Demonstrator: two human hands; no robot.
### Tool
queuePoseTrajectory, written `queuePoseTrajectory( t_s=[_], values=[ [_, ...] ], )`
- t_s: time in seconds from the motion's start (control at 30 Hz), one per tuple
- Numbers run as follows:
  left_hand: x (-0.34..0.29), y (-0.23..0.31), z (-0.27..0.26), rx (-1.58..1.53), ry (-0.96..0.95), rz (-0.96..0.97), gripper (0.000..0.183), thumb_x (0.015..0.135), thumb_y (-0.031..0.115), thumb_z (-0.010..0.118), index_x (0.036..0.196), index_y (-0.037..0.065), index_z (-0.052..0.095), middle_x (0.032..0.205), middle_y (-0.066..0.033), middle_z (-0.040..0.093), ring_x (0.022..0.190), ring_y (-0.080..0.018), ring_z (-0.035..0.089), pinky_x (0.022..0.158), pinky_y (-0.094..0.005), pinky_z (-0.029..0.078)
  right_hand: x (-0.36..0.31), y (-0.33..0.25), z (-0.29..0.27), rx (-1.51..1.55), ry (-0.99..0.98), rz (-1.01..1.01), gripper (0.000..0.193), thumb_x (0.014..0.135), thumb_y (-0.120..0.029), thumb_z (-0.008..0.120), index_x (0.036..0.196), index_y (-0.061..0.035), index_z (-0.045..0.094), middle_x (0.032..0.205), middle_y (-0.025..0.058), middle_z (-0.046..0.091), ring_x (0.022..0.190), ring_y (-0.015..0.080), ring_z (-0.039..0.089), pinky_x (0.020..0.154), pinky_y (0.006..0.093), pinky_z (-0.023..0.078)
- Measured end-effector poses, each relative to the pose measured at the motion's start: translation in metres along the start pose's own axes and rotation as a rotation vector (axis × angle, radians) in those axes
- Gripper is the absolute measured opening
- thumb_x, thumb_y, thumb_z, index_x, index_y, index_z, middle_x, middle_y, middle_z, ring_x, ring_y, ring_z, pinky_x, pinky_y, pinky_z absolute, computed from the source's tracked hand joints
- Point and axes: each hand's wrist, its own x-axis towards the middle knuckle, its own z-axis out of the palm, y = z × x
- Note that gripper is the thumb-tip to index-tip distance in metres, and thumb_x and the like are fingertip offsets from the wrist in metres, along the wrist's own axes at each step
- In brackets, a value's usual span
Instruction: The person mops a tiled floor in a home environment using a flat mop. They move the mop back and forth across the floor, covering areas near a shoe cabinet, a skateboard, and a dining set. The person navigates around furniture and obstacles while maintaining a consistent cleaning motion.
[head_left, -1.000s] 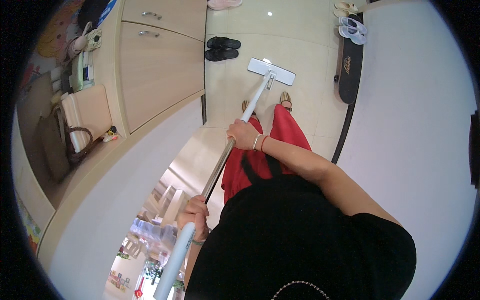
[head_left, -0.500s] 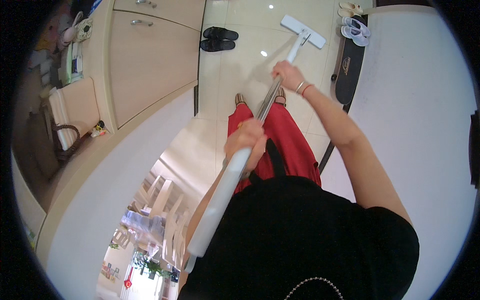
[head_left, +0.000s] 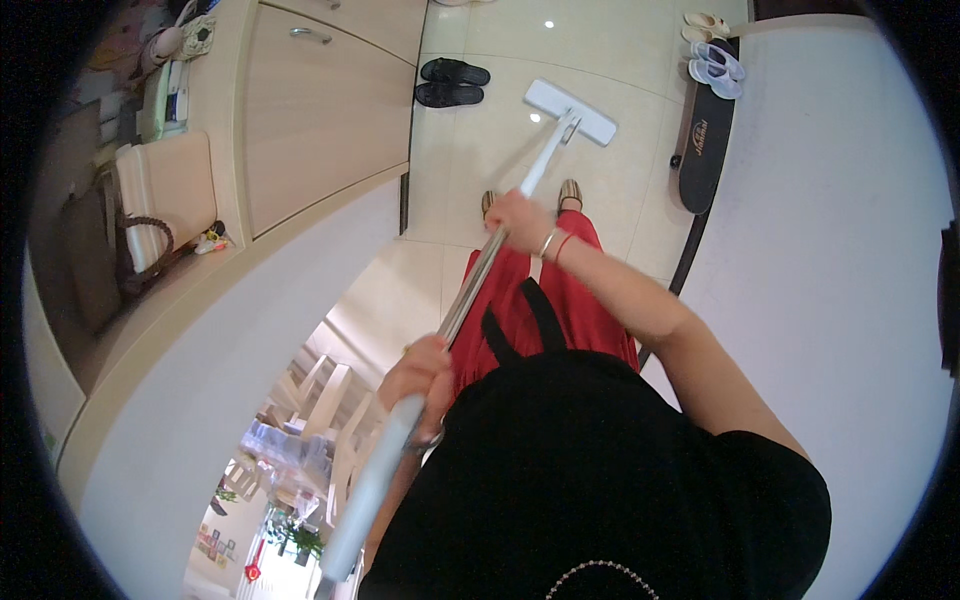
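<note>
A flat mop runs diagonally across the view, with a thick white grip, a silver pole and a white lower section. Its rectangular white head rests on the tiled floor ahead of my feet. My left hand is wrapped round the pole just above the thick grip. Farther down the pole my right hand is closed round it, near where silver meets white. Both hands are slightly blurred. The grip's upper end passes beside my left forearm toward the lower edge.
Black slippers lie by the pale wooden cabinet at left. Along the right wall stand a dark skateboard and white shoes. A cream bag sits on the cabinet ledge. Chairs show at lower left.
Both hands have drawn the mop back toward me and to the left. Its head has slid nearer my feet, and my right foot now shows farther forward.
</note>
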Motion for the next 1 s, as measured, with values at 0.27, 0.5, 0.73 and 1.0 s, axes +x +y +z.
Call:
queuePoseTrajectory(
  t_s=[0.27, 0.5, 0.73, 1.0],
  values=[
    [-0.045, 0.034, -0.028, -0.121, 0.203, 0.013, 0.022, 0.086, 0.004, 0.056, 0.069, 0.01, 0.044, 0.065, -0.0058, 0.053, 0.06, -0.0189, 0.052, 0.079, -0.0469, 0.047, -0.012, -0.074, 0.035, 0.126, -0.208, -0.097, 0.016, 0.083, -0.023, 0.061, 0.08, -0.0081, 0.066, 0.086, 0.0101, 0.064, 0.091, 0.0316, 0.059, 0.074, 0.0462, 0.053],
    [-0.014, 0.0, 0.042, -0.17, 0.102, 0.118, 0.02, 0.082, -0.003, 0.054, 0.07, 0.007, 0.043, 0.066, -0.0082, 0.053, 0.061, -0.021, 0.052, 0.074, -0.0458, 0.047, -0.022, 0.001, -0.028, -0.003, -0.169, -0.081, 0.014, 0.084, -0.024, 0.06, 0.084, -0.0104, 0.065, 0.088, 0.0101, 0.064, 0.092, 0.0308, 0.059, 0.078, 0.0441, 0.053],
    [0.091, -0.058, 0.152, -0.232, 0.023, 0.206, 0.023, 0.077, -0.015, 0.059, 0.075, 0.005, 0.049, 0.072, -0.0095, 0.059, 0.071, -0.0243, 0.059, 0.084, -0.0418, 0.049, -0.012, 0.159, -0.112, -0.177, 0.042, 0.136, 0.008, 0.079, -0.013, 0.06, 0.085, -0.0154, 0.064, 0.098, 0.0045, 0.062, 0.106, 0.0255, 0.057, 0.079, 0.0428, 0.052],
    [0.09, -0.07, 0.155, -0.225, -0.08, 0.24, 0.023, 0.076, -0.013, 0.063, 0.074, 0.005, 0.05, 0.069, -0.005, 0.055, 0.066, -0.0179, 0.054, 0.087, -0.0416, 0.048, -0.017, 0.152, -0.121, -0.161, 0.05, 0.243, 0.005, 0.079, -0.015, 0.06, 0.081, -0.0163, 0.064, 0.094, 0.0036, 0.062, 0.101, 0.0277, 0.057, 0.078, 0.0423, 0.052]
  ],
)
